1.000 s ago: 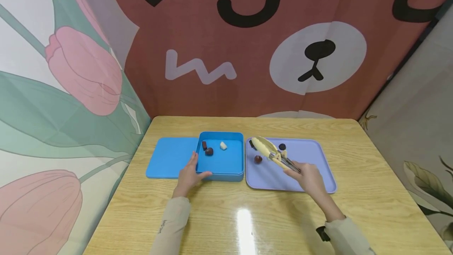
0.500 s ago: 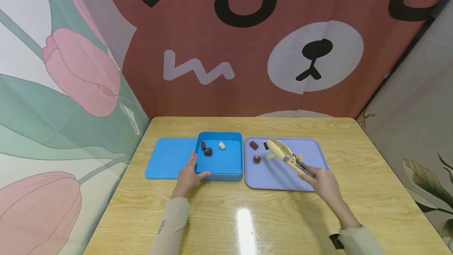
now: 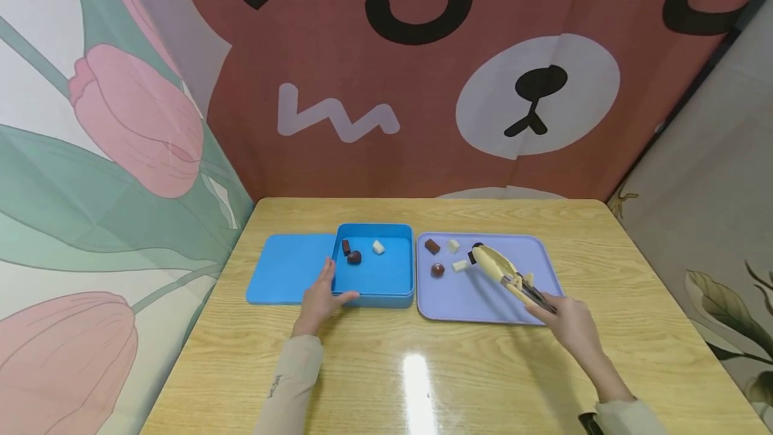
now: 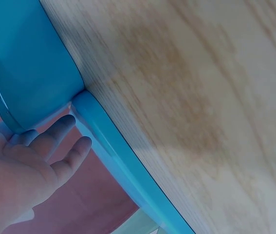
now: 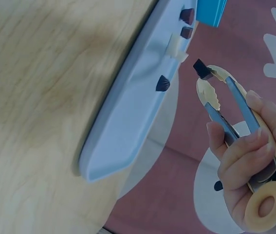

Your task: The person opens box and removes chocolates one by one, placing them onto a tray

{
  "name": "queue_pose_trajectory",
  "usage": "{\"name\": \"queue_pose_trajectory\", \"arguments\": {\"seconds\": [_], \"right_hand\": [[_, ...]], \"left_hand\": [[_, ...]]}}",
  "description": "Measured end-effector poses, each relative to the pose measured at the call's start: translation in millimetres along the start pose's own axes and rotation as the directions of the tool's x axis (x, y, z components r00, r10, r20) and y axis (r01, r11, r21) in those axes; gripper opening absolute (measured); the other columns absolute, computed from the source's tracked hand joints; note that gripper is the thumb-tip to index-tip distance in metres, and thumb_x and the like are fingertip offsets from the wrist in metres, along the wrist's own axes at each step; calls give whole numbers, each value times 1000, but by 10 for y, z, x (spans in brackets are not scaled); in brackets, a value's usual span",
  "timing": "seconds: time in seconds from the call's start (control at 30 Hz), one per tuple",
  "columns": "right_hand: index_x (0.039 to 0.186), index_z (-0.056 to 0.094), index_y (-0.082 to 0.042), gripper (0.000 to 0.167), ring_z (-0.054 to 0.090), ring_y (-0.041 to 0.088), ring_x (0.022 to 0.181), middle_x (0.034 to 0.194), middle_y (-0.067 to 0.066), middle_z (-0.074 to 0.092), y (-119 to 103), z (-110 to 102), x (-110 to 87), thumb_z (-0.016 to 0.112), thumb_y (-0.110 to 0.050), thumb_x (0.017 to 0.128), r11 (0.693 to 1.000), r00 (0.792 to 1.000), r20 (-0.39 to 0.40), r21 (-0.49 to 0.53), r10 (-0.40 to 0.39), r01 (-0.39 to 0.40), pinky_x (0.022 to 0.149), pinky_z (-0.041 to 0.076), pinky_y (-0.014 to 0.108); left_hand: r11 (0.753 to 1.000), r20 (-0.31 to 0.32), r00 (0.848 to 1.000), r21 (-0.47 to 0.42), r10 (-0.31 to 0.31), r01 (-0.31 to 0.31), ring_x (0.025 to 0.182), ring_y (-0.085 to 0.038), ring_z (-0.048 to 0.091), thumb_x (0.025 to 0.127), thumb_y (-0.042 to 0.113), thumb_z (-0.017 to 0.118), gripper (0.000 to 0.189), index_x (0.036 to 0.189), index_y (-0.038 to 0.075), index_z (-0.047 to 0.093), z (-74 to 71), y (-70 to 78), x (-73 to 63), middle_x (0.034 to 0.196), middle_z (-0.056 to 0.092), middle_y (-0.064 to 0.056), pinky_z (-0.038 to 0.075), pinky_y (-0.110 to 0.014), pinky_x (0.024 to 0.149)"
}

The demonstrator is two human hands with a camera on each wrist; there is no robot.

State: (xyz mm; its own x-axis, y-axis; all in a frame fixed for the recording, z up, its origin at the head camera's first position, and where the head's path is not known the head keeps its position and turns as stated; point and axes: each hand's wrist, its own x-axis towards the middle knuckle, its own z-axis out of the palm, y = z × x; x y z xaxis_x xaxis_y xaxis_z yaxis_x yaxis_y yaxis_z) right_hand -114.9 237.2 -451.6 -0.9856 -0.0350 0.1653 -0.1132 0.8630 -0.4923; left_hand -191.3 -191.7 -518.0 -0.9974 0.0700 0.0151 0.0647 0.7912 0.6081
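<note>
In the head view my left hand rests at the near left corner of the blue box, fingers along its left side and thumb along its front. Its fingers are extended and spread in the left wrist view. My right hand grips tongs with cream tips over the lilac tray. A dark square chocolate sits at the tong tips. In the box lie a round dark chocolate, a small brown bar and a white piece.
On the tray lie a brown chocolate, a round brown one, two white pieces and a dark round one partly behind the tongs in the head view. A blue lid lies left of the box on the wooden table.
My right hand has moved to the right with the tongs and the dark chocolate, uncovering the brown and white pieces on the tray. The left hand stays at the box corner.
</note>
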Motion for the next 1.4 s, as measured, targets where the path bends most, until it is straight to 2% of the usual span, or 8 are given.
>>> {"name": "queue_pose_trajectory", "arguments": {"seconds": [0.13, 0.27, 0.37, 0.47, 0.67, 0.8, 1.07, 1.4], "right_hand": [[107, 57, 16, 49, 31, 12, 43, 54, 4, 48, 57, -6, -25, 68, -23, 79, 1000, 1000, -4, -9, 8, -8, 38, 29, 25], [108, 56, 16, 51, 35, 15, 45, 68, 18, 59, 115, -19, -53, 67, -25, 80, 999, 999, 13, -7, 34, -34, 40, 30, 27], [110, 54, 17, 53, 35, 16, 46, 79, 28, 60, 140, -36, -82, 65, -26, 82, 998, 998, 35, -5, 61, -61, 40, 30, 28], [110, 54, 17, 53, 36, 16, 46, 85, 31, 59, 164, -36, -98, 65, -27, 82, 997, 996, 46, -5, 74, -74, 40, 30, 28], [109, 54, 17, 51, 38, 14, 44, 69, 19, 58, 209, -12, -88, 65, -25, 82, 996, 995, 55, 2, 85, -85, 38, 31, 26], [112, 51, 18, 54, 42, 13, 41, 62, 9, 55, 226, 3, -80, 63, -26, 84, 990, 986, 106, 44, 126, -131, 36, 34, 25], [114, 48, 20, 55, 48, 15, 41, 68, 13, 59, 273, 56, -47, 62, -24, 84, 980, 980, 128, 108, 153, -167, 36, 37, 25], [114, 50, 19, 55, 45, 13, 40, 54, 5, 50, 310, 98, -5, 61, -27, 85, 972, 973, 157, 139, 170, -192, 35, 35, 24]], "left_hand": [[1000, -2, 1000, 2, 6, -6, 127, -37, 24, 72, 46, 69, 96, 141, -1, 21, -7, 3, 3, 147, 12, -14, 32, -50, 95], [1000, -3, 1000, 8, 7, -7, 127, -36, 24, 72, 48, 69, 97, 141, -2, 22, -5, 5, 2, 146, 13, -15, 32, -50, 95], [1000, -2, 1000, 5, 6, -6, 126, -37, 26, 71, 48, 69, 97, 140, -2, 22, -4, 0, 0, 146, 14, -15, 34, -50, 94], [1000, -3, 1000, 4, 2, -2, 125, -38, 27, 71, 48, 69, 97, 140, -2, 22, -8, 1, -4, 146, 13, -15, 35, -49, 93], [1000, -6, 1000, 4, 9, -9, 126, -37, 26, 71, 47, 69, 97, 140, -2, 22, -10, 4, -5, 146, 14, -16, 34, -50, 93], [1000, -6, 1000, 7, 9, -9, 127, -36, 24, 71, 48, 69, 97, 140, -2, 23, -6, 4, 1, 146, 14, -16, 31, -51, 95], [1000, -7, 1000, 3, 6, -6, 128, -35, 22, 71, 47, 70, 97, 140, -2, 23, 4, -6, 6, 146, 14, -14, 29, -51, 97], [1000, -2, 1000, 2, 12, -12, 128, -36, 23, 72, 47, 69, 97, 141, -1, 21, 11, -17, 14, 147, 12, -14, 31, -50, 96]]}}
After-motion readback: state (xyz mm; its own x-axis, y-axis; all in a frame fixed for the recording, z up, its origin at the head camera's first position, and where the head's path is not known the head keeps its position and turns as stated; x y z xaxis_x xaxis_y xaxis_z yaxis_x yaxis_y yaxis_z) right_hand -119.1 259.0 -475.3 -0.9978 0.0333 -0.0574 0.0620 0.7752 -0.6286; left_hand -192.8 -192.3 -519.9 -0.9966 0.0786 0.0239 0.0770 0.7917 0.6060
